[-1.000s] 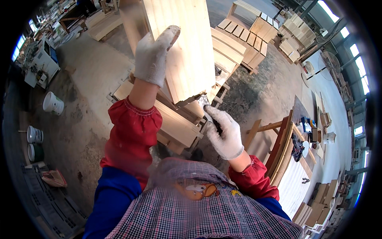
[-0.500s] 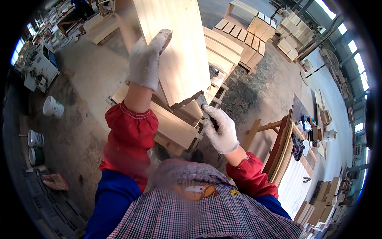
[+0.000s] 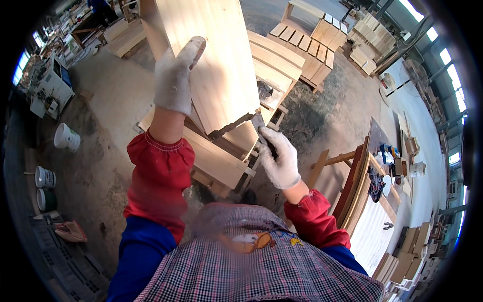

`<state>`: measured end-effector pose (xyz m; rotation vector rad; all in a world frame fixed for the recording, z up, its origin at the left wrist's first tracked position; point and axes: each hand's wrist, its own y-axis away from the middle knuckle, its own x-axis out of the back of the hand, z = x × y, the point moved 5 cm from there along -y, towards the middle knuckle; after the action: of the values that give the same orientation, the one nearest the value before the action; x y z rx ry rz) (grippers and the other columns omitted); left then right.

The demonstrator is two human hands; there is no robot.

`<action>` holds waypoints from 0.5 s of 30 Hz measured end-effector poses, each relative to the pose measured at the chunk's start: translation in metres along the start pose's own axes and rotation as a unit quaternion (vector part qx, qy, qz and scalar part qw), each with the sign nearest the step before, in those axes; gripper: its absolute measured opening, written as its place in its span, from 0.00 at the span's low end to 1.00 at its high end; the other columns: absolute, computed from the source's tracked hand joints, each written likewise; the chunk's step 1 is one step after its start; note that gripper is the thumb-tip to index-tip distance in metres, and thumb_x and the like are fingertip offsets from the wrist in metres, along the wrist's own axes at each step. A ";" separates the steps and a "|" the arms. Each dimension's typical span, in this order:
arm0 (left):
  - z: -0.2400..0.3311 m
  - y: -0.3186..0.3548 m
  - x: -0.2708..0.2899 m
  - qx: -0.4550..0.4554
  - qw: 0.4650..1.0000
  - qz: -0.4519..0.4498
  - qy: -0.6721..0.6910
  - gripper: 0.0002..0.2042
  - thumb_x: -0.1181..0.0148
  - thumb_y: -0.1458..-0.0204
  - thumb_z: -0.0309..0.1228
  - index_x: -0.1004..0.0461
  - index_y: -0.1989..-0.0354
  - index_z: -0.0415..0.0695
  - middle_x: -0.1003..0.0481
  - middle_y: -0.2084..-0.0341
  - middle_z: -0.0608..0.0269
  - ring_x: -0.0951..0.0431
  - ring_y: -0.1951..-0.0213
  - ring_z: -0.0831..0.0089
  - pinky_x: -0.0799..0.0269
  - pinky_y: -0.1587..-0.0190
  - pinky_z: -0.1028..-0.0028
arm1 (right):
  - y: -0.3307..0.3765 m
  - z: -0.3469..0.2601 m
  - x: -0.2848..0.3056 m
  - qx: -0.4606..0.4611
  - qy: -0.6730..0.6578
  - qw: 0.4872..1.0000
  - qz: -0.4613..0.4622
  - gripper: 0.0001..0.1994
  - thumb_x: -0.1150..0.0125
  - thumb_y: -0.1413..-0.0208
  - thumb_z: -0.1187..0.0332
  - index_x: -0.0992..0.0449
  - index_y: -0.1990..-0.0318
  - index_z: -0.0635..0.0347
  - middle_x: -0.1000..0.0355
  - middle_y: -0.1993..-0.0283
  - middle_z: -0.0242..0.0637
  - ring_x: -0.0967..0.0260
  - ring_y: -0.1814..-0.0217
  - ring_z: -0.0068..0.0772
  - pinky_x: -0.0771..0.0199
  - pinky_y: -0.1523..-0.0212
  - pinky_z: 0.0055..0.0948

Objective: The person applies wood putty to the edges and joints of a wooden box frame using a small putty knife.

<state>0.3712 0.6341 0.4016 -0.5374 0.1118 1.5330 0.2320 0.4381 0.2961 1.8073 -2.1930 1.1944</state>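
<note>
A pale wooden box or drawer-like piece (image 3: 216,65) stands tilted in front of me. My left hand (image 3: 176,78), in a white glove, is closed on its left edge, the thumb lying on the broad face and the fingers hidden behind. Dark paste runs along the ragged near edge of the board. My right hand (image 3: 282,160), also gloved, is closed on a putty knife (image 3: 258,122), its blade touching the right corner of that edge. Beneath are more pale wooden pieces (image 3: 214,158), on which the box seems to rest.
A slatted wooden stack (image 3: 302,50) stands beyond on the right. A dark plastic bag (image 3: 264,89) lies on wood beside the box. The workbench (image 3: 372,226) at right holds pliers, a black bundle and small containers. White buckets (image 3: 67,137) stand on the floor at left.
The box and my left hand have shifted slightly left. My right hand has moved a little up with the putty knife, whose blade stays at the board's near corner.
</note>
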 end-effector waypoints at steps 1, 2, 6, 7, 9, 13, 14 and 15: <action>-0.001 0.000 0.000 -0.001 1.000 -0.003 -0.008 0.21 0.43 0.49 0.34 0.31 0.51 0.30 0.27 0.55 0.55 0.27 0.50 0.72 0.35 0.45 0.78 | -0.002 0.004 -0.001 0.008 0.004 1.000 0.005 0.19 0.46 0.53 0.81 0.29 0.50 0.61 0.29 0.64 0.45 0.27 0.63 0.41 0.27 0.63 0.29; -0.003 -0.001 0.000 -0.003 1.000 -0.006 -0.017 0.21 0.43 0.49 0.34 0.31 0.51 0.30 0.27 0.54 0.55 0.27 0.50 0.72 0.35 0.45 0.78 | -0.001 0.007 -0.001 0.020 -0.001 1.000 0.013 0.19 0.46 0.53 0.81 0.29 0.50 0.61 0.29 0.63 0.45 0.27 0.63 0.41 0.28 0.63 0.29; -0.005 0.000 0.001 -0.012 1.000 -0.018 -0.014 0.22 0.43 0.48 0.34 0.32 0.50 0.29 0.28 0.53 0.53 0.28 0.49 0.71 0.35 0.44 0.76 | 0.003 0.009 0.007 0.032 0.009 0.999 0.015 0.18 0.45 0.52 0.80 0.29 0.50 0.61 0.28 0.62 0.45 0.28 0.64 0.41 0.28 0.63 0.29; -0.004 0.000 0.002 -0.015 1.000 -0.017 -0.018 0.22 0.43 0.48 0.34 0.32 0.50 0.29 0.28 0.53 0.53 0.28 0.49 0.70 0.35 0.43 0.76 | 0.004 0.008 0.011 0.025 0.018 1.000 0.008 0.18 0.45 0.52 0.80 0.29 0.50 0.61 0.28 0.62 0.45 0.28 0.64 0.41 0.28 0.63 0.29; 0.000 0.002 0.002 -0.021 0.999 -0.014 -0.026 0.22 0.44 0.48 0.34 0.32 0.50 0.29 0.28 0.53 0.53 0.28 0.48 0.70 0.35 0.43 0.75 | 0.001 0.010 0.017 -0.006 -0.009 1.000 0.003 0.18 0.45 0.51 0.79 0.29 0.50 0.63 0.29 0.61 0.45 0.29 0.63 0.40 0.29 0.60 0.29; -0.003 0.001 0.005 -0.034 0.999 -0.020 -0.013 0.20 0.43 0.48 0.34 0.30 0.53 0.30 0.27 0.55 0.54 0.27 0.50 0.71 0.34 0.45 0.76 | -0.007 0.008 0.024 -0.018 -0.009 1.000 -0.020 0.19 0.45 0.51 0.78 0.30 0.49 0.63 0.28 0.59 0.46 0.29 0.60 0.40 0.30 0.57 0.29; -0.004 0.001 0.006 -0.039 0.999 -0.012 -0.009 0.18 0.43 0.49 0.34 0.29 0.55 0.31 0.26 0.57 0.56 0.26 0.53 0.73 0.34 0.48 0.77 | -0.010 0.007 0.024 0.003 0.011 1.000 -0.024 0.19 0.45 0.52 0.78 0.30 0.49 0.63 0.28 0.59 0.46 0.29 0.60 0.40 0.30 0.57 0.29; -0.003 0.002 0.007 -0.046 0.999 -0.004 -0.006 0.16 0.42 0.50 0.33 0.27 0.58 0.32 0.25 0.60 0.58 0.24 0.56 0.75 0.33 0.51 0.78 | -0.011 0.007 0.025 -0.011 0.008 1.000 -0.027 0.19 0.45 0.52 0.78 0.30 0.49 0.63 0.28 0.59 0.46 0.28 0.59 0.40 0.30 0.57 0.29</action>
<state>0.3707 0.6389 0.3959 -0.6021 0.0300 1.5383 0.2370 0.4138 0.3095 1.8296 -2.1264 1.1668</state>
